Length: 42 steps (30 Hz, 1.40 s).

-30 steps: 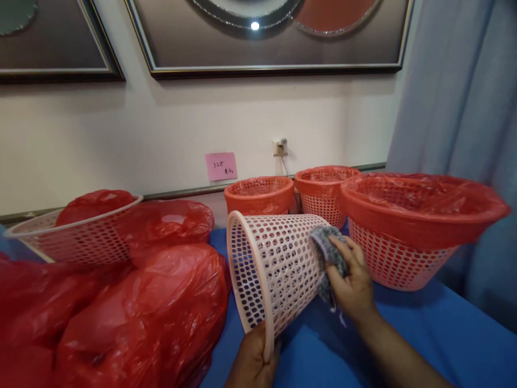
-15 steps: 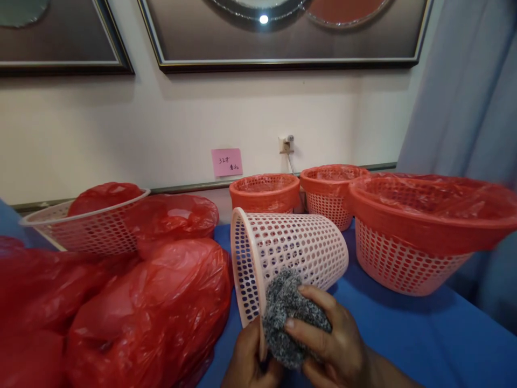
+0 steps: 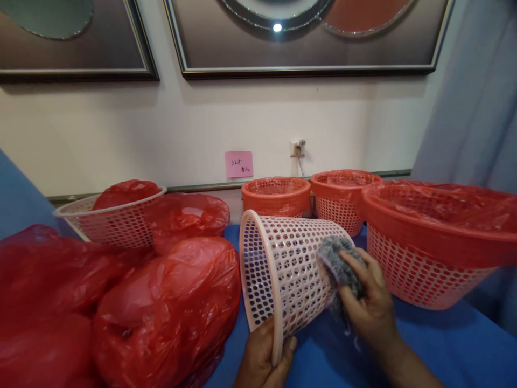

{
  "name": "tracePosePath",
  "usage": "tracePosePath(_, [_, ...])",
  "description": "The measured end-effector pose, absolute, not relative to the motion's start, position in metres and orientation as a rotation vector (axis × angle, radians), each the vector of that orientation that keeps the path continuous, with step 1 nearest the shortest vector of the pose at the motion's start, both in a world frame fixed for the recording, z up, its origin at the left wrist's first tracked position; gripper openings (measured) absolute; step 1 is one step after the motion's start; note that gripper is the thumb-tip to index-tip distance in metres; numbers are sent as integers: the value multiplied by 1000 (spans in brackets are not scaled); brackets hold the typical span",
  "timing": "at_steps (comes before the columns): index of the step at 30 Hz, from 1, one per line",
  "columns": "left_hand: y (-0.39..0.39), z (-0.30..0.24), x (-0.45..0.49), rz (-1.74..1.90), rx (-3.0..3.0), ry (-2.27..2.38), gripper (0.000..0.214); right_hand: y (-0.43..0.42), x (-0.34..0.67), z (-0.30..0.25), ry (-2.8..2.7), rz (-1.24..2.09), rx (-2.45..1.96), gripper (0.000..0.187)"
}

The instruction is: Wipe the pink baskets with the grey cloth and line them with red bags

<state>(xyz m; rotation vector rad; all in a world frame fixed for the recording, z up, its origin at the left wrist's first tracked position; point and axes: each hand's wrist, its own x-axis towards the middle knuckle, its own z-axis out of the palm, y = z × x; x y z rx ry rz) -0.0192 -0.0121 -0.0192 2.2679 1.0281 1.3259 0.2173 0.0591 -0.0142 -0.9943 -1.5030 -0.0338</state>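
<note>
A pale pink perforated plastic basket (image 3: 297, 264) lies tipped on its side, its mouth facing left. My left hand (image 3: 264, 355) grips its rim at the bottom, thumb outside and fingers partly hidden behind the rim. In my right hand (image 3: 371, 302) is a bunched grey fuzzy cloth (image 3: 341, 264), pressed against the basket's outer wall near the closed end. Loose threads hang below the cloth.
Red plastic bags (image 3: 169, 307) bulge on the left, beside a white basket (image 3: 109, 221) with red plastic inside. Bag-lined baskets stand behind and a large one (image 3: 432, 275) on the right. A blue cloth (image 3: 323, 355) covers the table. Pink note (image 3: 239, 164) on the wall.
My right hand has moved the cloth from near the basket's rim rightward and up to its closed end. My left hand still holds the rim. The whole view has shifted slightly.
</note>
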Motion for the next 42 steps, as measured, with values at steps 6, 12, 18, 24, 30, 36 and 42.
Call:
tracePosePath(6, [-9, -25, -17, 1220, 2347, 942, 50, 75, 224, -22, -1386, 39, -1076, 45])
tracePosePath(12, [-12, -26, -13, 1127, 2214, 989, 43, 28, 198, -26, -1775, -152, -551, 57])
tracePosePath(18, [-8, -20, -12, 1079, 2229, 969, 40, 30, 196, -32, -1771, -159, -519, 53])
tracePosePath(24, [-6, -27, -16, 1090, 2237, 1023, 37, 85, 226, -34, -1397, 102, -1095, 46])
tracePosePath(30, [-7, -27, -11, 969, 2278, 1120, 37, 82, 224, -31, -1374, 82, -1052, 48])
tracePosePath(36, [-21, -11, -9, 1050, 2142, 1155, 49, 25, 198, -16, -1799, -117, -561, 62])
tracePosePath(42, [-27, 0, -6, 1262, 1967, 959, 41, 15, 196, -10, -1913, -170, -398, 59])
